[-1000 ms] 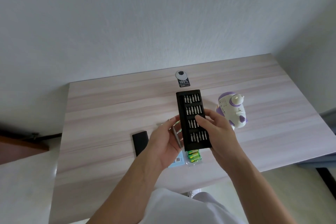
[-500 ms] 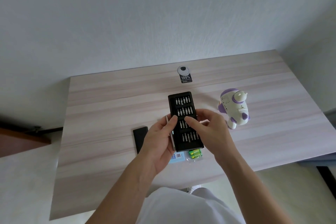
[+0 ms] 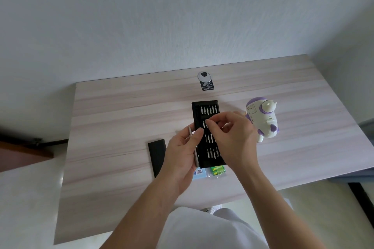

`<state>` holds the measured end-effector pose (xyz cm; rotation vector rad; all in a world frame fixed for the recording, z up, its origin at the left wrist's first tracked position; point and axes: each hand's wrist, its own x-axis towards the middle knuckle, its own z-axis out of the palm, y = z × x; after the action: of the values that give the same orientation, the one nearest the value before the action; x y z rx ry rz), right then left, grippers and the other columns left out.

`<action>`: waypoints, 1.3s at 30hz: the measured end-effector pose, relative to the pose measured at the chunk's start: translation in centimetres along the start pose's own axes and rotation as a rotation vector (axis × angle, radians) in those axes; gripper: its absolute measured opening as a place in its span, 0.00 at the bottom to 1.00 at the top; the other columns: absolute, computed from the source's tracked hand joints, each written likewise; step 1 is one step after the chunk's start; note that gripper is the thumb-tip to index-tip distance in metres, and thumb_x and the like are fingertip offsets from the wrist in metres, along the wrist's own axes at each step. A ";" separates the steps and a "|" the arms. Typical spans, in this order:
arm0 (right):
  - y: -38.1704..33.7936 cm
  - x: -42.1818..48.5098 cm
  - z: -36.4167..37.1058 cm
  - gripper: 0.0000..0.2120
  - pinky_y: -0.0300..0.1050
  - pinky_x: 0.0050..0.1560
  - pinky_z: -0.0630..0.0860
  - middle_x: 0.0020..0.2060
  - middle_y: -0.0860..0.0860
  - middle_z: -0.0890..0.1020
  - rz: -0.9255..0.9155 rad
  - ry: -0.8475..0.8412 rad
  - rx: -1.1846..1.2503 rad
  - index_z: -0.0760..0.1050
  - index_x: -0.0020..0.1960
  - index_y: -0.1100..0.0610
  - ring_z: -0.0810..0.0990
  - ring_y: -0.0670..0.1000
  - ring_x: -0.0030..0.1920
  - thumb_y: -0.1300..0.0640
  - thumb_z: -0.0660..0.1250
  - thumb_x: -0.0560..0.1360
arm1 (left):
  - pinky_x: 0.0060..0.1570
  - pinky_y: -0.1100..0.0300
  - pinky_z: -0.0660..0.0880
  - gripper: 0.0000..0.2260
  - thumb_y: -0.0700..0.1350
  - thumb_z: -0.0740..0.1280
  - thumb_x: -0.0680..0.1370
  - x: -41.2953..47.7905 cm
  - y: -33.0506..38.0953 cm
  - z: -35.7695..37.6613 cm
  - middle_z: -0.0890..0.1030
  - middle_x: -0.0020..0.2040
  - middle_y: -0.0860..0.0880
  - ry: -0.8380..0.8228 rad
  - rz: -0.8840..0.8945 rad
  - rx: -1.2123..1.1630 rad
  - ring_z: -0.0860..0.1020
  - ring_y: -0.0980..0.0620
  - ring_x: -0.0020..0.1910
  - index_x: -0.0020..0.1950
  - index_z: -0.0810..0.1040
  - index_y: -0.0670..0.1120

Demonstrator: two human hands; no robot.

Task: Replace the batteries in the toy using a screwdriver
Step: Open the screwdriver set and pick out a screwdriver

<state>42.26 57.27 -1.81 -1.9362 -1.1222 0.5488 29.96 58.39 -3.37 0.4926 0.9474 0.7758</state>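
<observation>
A black tray of screwdriver bits is held up over the wooden table. My left hand grips its left edge together with a silver screwdriver handle. Above the tray's second row, my right hand pinches a bit with thumb and forefinger. The white and purple toy lies on the table just right of my right hand. A pack of green batteries sits below the tray, partly hidden by it.
A black case sleeve lies on the table left of my left hand. A blue card peeks out under the tray. A round grommet with a black sticker sits near the table's far edge. Walls close the far and right sides.
My right hand has slid up the tray from its lower rows to the second row, and its fingers have closed on a bit. The tray has shifted slightly left.
</observation>
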 end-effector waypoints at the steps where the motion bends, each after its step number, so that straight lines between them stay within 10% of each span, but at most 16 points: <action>1: 0.0 0.0 0.1 0.03 0.29 0.35 0.69 0.36 0.45 0.80 0.012 0.008 -0.011 0.82 0.40 0.49 0.77 0.41 0.37 0.53 0.74 0.73 | 0.44 0.53 0.82 0.12 0.42 0.63 0.82 0.0 0.0 -0.1 0.86 0.54 0.41 0.001 0.000 -0.002 0.85 0.46 0.50 0.64 0.81 0.46; 15: 0.3 -0.1 1.0 0.04 0.44 0.40 0.77 0.36 0.46 0.81 0.082 -0.022 -0.121 0.81 0.40 0.49 0.79 0.46 0.38 0.53 0.71 0.74 | 0.47 0.52 0.83 0.12 0.40 0.63 0.83 0.1 -0.4 -0.6 0.86 0.54 0.43 0.014 0.030 0.078 0.85 0.46 0.52 0.64 0.80 0.47; 39: 2.0 -0.6 -0.5 0.06 0.33 0.34 0.70 0.38 0.46 0.78 -0.116 -0.104 0.024 0.78 0.41 0.53 0.73 0.45 0.32 0.60 0.72 0.75 | 0.43 0.51 0.83 0.11 0.40 0.64 0.82 -0.1 -1.1 -0.4 0.85 0.54 0.41 0.022 -0.048 0.004 0.85 0.46 0.49 0.63 0.81 0.45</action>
<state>43.34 55.95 -3.16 -1.8263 -1.2789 0.6025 29.92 57.63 -4.25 0.4639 0.9787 0.7373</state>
